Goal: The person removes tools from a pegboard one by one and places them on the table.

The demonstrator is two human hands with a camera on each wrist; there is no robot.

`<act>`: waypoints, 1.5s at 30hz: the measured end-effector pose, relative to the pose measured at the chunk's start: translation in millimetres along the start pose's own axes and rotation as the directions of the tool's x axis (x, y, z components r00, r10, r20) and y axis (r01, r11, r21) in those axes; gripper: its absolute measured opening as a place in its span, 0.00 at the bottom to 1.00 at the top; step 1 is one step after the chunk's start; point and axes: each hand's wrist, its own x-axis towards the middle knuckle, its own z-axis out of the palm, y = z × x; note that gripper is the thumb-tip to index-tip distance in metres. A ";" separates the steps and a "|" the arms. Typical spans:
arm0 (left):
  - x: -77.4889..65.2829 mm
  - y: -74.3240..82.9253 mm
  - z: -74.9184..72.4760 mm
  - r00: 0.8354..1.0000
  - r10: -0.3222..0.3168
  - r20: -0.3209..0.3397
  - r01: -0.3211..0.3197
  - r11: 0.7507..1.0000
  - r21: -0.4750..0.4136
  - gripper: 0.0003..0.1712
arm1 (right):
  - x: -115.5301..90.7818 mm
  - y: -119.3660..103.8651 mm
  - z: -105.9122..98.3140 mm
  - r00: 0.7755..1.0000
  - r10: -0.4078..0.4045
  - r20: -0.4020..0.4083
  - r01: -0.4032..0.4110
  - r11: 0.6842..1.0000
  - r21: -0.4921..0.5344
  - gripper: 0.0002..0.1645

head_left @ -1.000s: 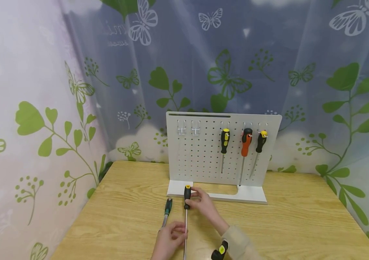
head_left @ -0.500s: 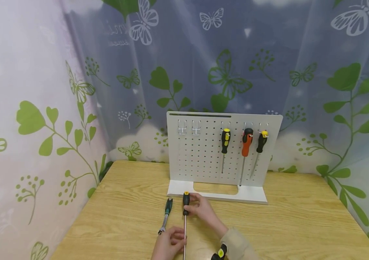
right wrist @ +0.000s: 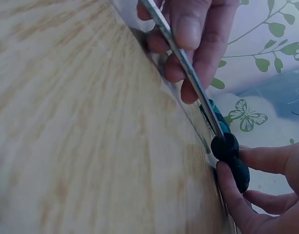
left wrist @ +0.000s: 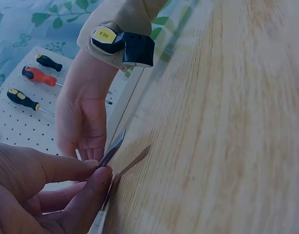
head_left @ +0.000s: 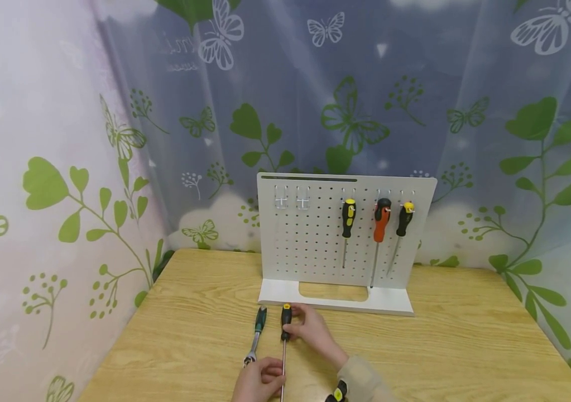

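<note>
A long screwdriver (head_left: 286,321) with a black handle and yellow end cap lies lengthwise between both hands, handle toward the pegboard. My right hand (head_left: 315,332) pinches the handle between thumb and fingers. Lower down, the left hand (head_left: 260,382) pinches the metal shaft; in the left wrist view its thumb and finger grip the shaft just behind the flat tip (left wrist: 118,140), which casts a shadow on the wood. The right wrist view shows the shaft (right wrist: 184,68) running into the black handle (right wrist: 239,173). Left of it lies a ratchet wrench (head_left: 260,319) with a green-black handle.
A white pegboard (head_left: 310,245) stands at the back of the wooden table (head_left: 205,312). From it hang a yellow-black screwdriver (head_left: 348,218), a red-black one (head_left: 382,223) and a black one with yellow top (head_left: 405,219). Two bare hooks (head_left: 292,200) sit at its left.
Both hands and the screwdriver have slid toward the person and slightly left, away from the pegboard base. More of the ratchet wrench's head now shows.
</note>
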 end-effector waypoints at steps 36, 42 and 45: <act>-6.8 12.0 5.7 0.981 0.122 -0.149 -0.066 0.941 0.331 0.16 | -2.5 -0.9 1.1 0.998 -0.007 -0.059 0.004 0.999 -0.048 0.35; -8.0 16.4 7.8 0.923 0.313 -0.221 -0.212 0.898 0.386 0.15 | -0.8 -0.2 -6.1 0.995 -0.062 -0.083 0.055 0.995 -0.085 0.35; -6.4 20.2 7.5 0.913 0.327 -0.245 -0.226 0.904 0.362 0.14 | -1.3 -4.1 -11.4 0.994 -0.074 -0.085 0.069 0.996 -0.059 0.36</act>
